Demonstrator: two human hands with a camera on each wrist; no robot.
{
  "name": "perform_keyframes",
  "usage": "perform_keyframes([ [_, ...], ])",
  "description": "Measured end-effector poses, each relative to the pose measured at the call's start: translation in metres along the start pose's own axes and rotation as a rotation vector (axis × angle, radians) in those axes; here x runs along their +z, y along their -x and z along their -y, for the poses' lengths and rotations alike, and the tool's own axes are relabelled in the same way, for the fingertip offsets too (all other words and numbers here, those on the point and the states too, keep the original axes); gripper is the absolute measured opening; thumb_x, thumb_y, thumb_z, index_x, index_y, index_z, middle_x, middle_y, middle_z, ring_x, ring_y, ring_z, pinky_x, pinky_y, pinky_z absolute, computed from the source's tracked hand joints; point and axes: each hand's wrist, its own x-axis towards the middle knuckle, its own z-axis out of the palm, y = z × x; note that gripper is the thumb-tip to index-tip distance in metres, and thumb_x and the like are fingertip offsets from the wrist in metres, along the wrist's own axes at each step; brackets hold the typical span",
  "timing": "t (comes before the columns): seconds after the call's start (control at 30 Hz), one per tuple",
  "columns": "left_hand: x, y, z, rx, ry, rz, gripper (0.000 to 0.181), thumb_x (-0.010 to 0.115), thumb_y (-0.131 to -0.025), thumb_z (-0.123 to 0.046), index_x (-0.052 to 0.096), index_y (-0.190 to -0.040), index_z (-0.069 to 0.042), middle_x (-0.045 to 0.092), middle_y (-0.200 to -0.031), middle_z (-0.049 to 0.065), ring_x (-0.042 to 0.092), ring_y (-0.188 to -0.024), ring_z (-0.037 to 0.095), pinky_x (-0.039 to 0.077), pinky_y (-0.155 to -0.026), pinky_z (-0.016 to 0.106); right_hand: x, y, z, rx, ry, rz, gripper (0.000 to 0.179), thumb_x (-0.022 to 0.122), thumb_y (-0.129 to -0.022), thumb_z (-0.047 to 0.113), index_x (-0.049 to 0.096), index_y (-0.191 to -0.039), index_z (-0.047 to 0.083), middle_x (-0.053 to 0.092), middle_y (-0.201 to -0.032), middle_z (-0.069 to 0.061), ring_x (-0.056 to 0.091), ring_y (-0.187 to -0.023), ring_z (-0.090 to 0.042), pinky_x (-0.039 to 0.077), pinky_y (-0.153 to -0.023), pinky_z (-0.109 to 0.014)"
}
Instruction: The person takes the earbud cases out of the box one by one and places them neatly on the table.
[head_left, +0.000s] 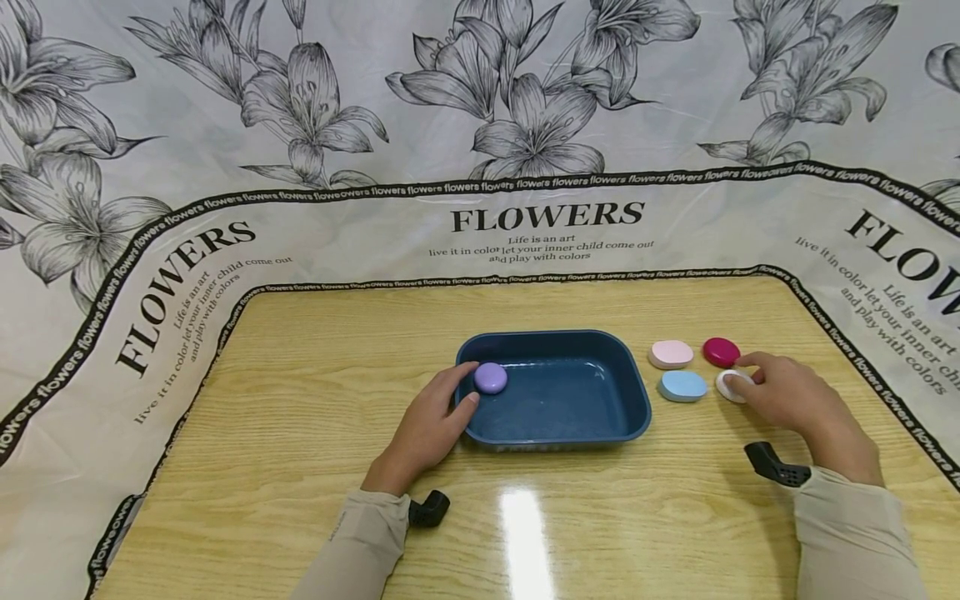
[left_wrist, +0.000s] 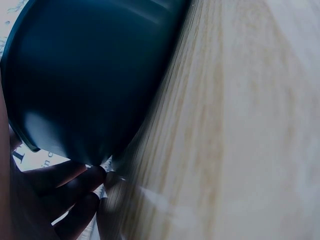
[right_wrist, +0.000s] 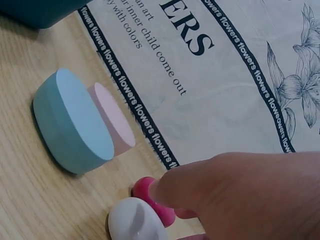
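A dark blue rectangular tub [head_left: 553,440] stands on the table, with a round purple soap-like piece [head_left: 491,377] inside its left end. My left hand [head_left: 426,421] grips the tub's left rim, and in the left wrist view its fingers [left_wrist: 75,185] lie against the outer wall. To the right of the tub my right hand [head_left: 795,400] reaches over a round white piece [head_left: 727,387], thumb and index finger spread about it; whether they touch it is hard to see. Just behind lies a glossy magenta piece [head_left: 721,351], partly covered by a finger in the right wrist view.
Between the tub and the white piece lie a pale pink oval bar [head_left: 671,354] and a light blue oval bar [head_left: 682,386]. A flower-printed sheet [head_left: 547,233] borders the wooden table [head_left: 322,358] at the back and sides. Black wrist devices [head_left: 430,509] sit below both hands.
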Motion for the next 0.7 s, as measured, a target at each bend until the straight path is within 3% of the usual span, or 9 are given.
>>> perform_keyframes([
  [0.23,0.000,0.000,0.000,-0.006,-0.004,0.003,0.047,0.050,-0.104,-0.039,0.047,-0.150,-0.029,0.047,-0.149,-0.007,0.041,-0.139,0.013,0.036,-0.113,0.044,-0.004,0.002,0.007,-0.034,-0.014,-0.108,0.052,0.056,-0.100,0.037,0.057,-0.128,-0.007,0.063,-0.107,-0.030,0.061,-0.091,-0.041,0.049,-0.070,-0.054],
  [0.57,0.000,0.000,0.001,-0.005,-0.011,0.006,0.048,0.047,-0.104,-0.044,0.046,-0.150,-0.029,0.046,-0.149,-0.008,0.041,-0.139,0.013,0.036,-0.113,0.043,-0.005,0.005,0.039,-0.117,-0.075,-0.257,0.038,0.058,-0.101,0.032,0.068,-0.117,0.000,0.070,-0.098,-0.017,0.064,-0.089,-0.036,0.047,-0.068,-0.044],
  [0.7,0.001,-0.002,0.000,-0.002,-0.008,0.007,0.048,0.048,-0.104,-0.043,0.046,-0.150,-0.030,0.046,-0.149,-0.009,0.041,-0.139,0.012,0.036,-0.113,0.044,-0.002,0.005,0.048,-0.153,-0.095,-0.294,0.035,0.058,-0.101,0.029,0.069,-0.116,0.000,0.070,-0.098,-0.014,0.063,-0.089,-0.033,0.047,-0.072,-0.045],
])
